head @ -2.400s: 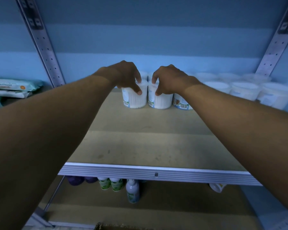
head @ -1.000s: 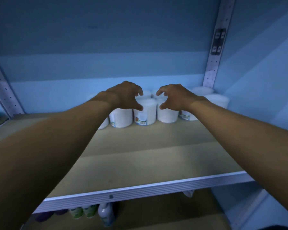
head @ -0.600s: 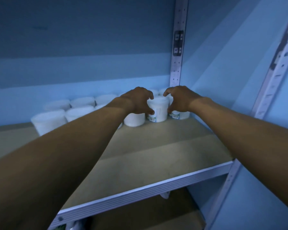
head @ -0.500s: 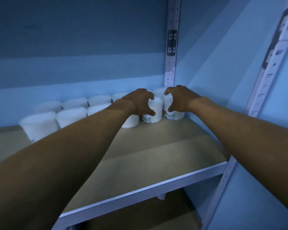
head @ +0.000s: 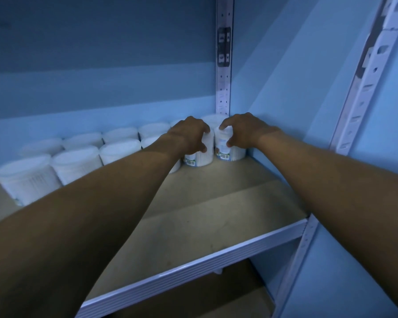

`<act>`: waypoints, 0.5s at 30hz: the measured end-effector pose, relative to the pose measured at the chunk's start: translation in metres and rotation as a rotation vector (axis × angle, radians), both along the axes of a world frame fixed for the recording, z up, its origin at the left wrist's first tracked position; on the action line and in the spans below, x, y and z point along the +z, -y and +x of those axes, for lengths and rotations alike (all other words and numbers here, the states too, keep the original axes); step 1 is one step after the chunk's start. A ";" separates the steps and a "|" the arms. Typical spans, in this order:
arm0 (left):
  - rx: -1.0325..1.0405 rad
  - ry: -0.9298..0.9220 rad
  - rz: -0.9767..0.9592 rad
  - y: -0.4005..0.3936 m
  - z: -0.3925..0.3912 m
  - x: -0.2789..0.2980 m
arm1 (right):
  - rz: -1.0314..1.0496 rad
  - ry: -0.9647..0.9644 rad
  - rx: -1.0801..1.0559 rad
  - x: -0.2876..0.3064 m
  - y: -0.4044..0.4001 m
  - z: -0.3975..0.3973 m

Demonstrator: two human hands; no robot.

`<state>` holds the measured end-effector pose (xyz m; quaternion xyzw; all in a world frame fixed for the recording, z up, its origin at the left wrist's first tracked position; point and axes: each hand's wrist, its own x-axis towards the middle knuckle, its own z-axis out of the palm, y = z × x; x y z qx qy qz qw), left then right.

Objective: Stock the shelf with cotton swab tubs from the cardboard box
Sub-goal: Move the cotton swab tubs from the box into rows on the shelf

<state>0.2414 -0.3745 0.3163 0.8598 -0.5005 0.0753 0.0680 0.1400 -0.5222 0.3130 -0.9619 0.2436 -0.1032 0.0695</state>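
Note:
Several white cotton swab tubs (head: pixel 76 161) stand in two rows along the back of the wooden shelf (head: pixel 193 210). At the far right end, by the corner, my left hand (head: pixel 190 136) grips one tub (head: pixel 199 157) from above with curled fingers. My right hand (head: pixel 241 131) grips the neighbouring tub (head: pixel 231 151), which stands against the right wall. Both tubs stand upright on the shelf board and show barcode labels low on their sides. The cardboard box is out of view.
A perforated metal upright (head: pixel 224 65) rises in the back corner and another upright (head: pixel 365 88) at the front right. The shelf has a ribbed metal front rail (head: pixel 193 267). A lower shelf (head: pixel 216 294) shows beneath.
My view and both hands have travelled right along the row to the corner. The hands hovered open over the tubs half a second ago and now close on the two end tubs.

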 end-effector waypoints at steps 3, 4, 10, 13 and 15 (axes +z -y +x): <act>0.004 -0.012 -0.003 -0.001 -0.003 0.004 | -0.011 -0.010 0.002 0.004 -0.002 -0.003; 0.004 -0.011 -0.003 -0.001 -0.005 0.005 | -0.022 -0.013 0.008 0.005 -0.003 -0.004; -0.017 0.003 -0.006 -0.009 -0.016 0.007 | -0.041 -0.044 0.022 0.013 -0.011 -0.018; -0.020 0.004 -0.007 -0.015 -0.025 0.009 | -0.026 -0.059 0.003 0.014 -0.016 -0.026; -0.013 0.005 -0.007 -0.019 -0.032 0.009 | -0.013 -0.064 -0.014 0.016 -0.019 -0.032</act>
